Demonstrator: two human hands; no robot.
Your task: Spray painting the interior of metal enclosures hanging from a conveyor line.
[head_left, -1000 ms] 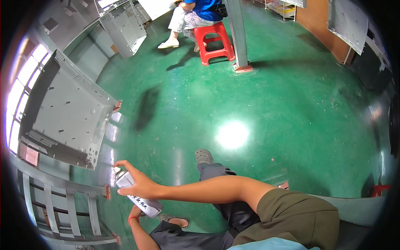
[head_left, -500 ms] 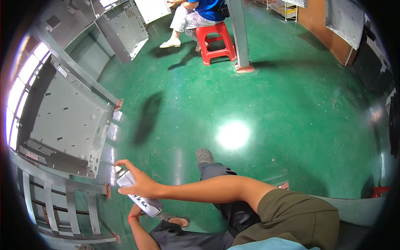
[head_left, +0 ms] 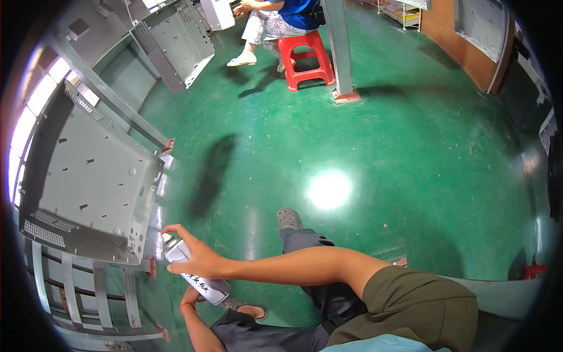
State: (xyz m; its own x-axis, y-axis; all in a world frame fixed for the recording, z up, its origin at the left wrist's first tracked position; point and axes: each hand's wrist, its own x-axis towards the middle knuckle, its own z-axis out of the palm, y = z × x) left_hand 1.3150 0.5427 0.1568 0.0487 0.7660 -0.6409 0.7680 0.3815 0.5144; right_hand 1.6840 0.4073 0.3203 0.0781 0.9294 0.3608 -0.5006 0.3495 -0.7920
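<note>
My right hand (head_left: pixel 202 258) is wrapped round a white spray can (head_left: pixel 205 286) with dark handwriting on its side. Its index finger rests on the nozzle at the can's top. The can is tilted, its top towards the upper left. Behind the can's lower part is my left hand (head_left: pixel 192 294), with a red band at the wrist; the can hides its fingers. Left of the nozzle hangs a large grey metal panel (head_left: pixel 99 182) with small studs, holes and perforated patches. A gap separates the can from the panel's lower right edge.
A grey slatted metal frame (head_left: pixel 99 293) stands below the panel. Another grey panel (head_left: pixel 179 44) hangs at upper left. Ahead, a person in blue (head_left: pixel 299 14) sits on a red stool (head_left: pixel 305 61) beside a metal post (head_left: pixel 338 47). Another panel (head_left: pixel 481 29) hangs far right.
The large panel has shifted slightly, its lower right corner now lower and nearer the can. The white panel by the seated person has turned and looks narrower. My hands and can keep their pose.
</note>
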